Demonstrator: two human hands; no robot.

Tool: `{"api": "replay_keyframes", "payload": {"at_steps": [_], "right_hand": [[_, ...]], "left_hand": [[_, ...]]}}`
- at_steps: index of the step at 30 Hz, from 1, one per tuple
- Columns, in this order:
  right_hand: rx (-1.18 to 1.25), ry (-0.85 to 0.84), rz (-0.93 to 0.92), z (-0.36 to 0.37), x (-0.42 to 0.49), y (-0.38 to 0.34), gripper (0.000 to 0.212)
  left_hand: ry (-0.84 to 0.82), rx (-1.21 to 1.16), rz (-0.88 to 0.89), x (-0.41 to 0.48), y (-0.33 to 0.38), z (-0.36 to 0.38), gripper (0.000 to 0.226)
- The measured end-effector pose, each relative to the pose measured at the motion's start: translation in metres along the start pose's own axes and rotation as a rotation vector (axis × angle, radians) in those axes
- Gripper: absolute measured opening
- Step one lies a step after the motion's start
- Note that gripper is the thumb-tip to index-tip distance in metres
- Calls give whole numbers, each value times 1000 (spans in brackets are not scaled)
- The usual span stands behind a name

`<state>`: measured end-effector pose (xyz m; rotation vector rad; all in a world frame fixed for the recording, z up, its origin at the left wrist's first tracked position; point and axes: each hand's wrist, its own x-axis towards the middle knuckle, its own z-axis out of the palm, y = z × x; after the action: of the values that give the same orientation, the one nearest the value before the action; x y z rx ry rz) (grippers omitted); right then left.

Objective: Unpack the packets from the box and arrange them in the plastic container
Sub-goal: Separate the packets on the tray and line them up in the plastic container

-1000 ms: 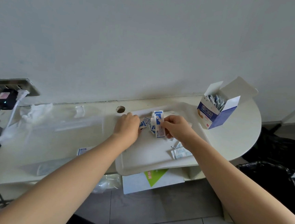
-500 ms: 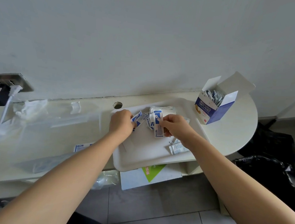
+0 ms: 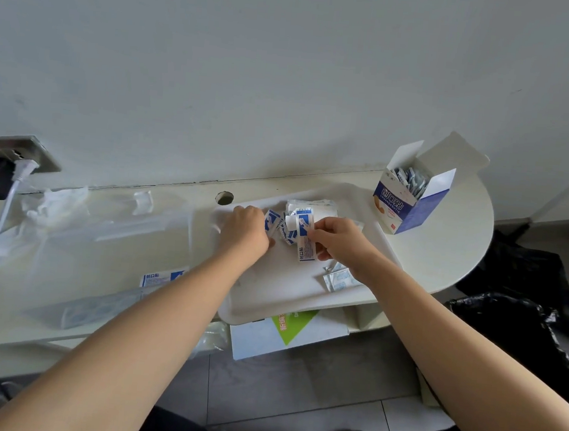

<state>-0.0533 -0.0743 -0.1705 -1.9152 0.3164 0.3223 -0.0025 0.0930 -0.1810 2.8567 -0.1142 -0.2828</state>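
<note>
right hand (image 3: pixel 337 239) is pinching a long packet (image 3: pixel 305 246) near its middle, fingertips on the flat faces. left hand (image 3: pixel 245 229) is curling round a blue packet (image 3: pixel 271 221). both are working over the loose packets (image 3: pixel 311 205) heaped at the far end of the plastic container (image 3: pixel 269 296) on the table (image 3: pixel 445 253). the long packet's axis is running from the wall toward the person, printed end nearest, slightly tilted. judged: paper-light, limp, likely sliding when stacked, so gripping across the flat faces is advisable. the box (image 3: pixel 408 205) is standing open to the right, apart from the container, with more packets showing inside.
</note>
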Motion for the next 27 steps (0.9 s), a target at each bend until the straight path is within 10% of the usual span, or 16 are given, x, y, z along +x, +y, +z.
{"api": "replay_keyframes", "payload": {"at_steps": [9,27], "right_hand": [[3,3,28,4,5,7,14],[316,-25,26,5,-3,-5,10]], "left_hand": [[-182,-106,-169,14,0,-1,38],[-3,-587,-100,1,-3,-3,21]]}}
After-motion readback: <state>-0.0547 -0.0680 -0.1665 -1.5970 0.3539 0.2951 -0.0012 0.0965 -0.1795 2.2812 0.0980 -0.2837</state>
